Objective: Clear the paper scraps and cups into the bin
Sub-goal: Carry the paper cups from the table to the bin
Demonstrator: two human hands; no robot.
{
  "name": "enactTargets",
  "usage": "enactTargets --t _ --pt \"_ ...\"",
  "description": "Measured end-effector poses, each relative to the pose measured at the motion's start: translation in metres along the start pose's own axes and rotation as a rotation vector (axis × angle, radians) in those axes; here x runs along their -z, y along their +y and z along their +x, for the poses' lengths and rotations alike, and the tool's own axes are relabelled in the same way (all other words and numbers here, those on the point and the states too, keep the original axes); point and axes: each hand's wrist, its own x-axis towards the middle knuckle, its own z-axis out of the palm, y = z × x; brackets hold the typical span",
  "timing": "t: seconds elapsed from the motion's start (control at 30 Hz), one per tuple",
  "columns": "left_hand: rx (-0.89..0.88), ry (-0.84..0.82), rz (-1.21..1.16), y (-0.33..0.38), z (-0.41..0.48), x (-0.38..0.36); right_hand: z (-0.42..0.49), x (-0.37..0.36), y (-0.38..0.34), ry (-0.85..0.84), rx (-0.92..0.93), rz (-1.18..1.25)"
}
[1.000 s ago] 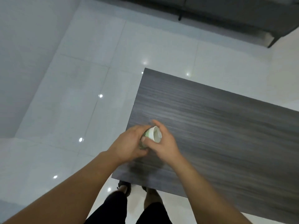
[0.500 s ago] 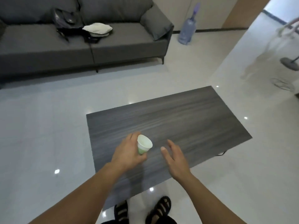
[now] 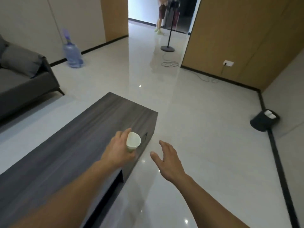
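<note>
My left hand (image 3: 117, 149) grips a white paper cup (image 3: 133, 141) with a green lower part, its mouth tilted to the right, above the right end of the dark wood coffee table (image 3: 69, 145). My right hand (image 3: 167, 159) hovers over the floor just right of the table, fingers spread and holding nothing. A black bin (image 3: 263, 120) with white paper in it stands on the floor at the far right, by the black baseboard.
A grey sofa (image 3: 21, 79) sits at the left, with a large water bottle (image 3: 73, 54) by the wall. A fan stand (image 3: 167, 46) and loose cable (image 3: 171, 64) lie near the doorway, where a person (image 3: 160, 15) stands. Glossy white floor lies between table and bin.
My right hand let go of the cup, which stays in my left hand. The view swung right and up, bringing the doorway and the bin into sight.
</note>
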Motion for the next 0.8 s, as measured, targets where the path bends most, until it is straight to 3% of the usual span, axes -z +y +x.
enactTargets --t 0.47,0.8 --pt "-0.355 -0.237 0.065 0.256 0.112 -0.160 -0.004 0.186 0.206 0.225 -0.314 0.050" --pt "-0.499 -0.389 -0.005 0.405 0.244 -0.286 0.076 0.314 0.339 0.303 -0.526 0.004"
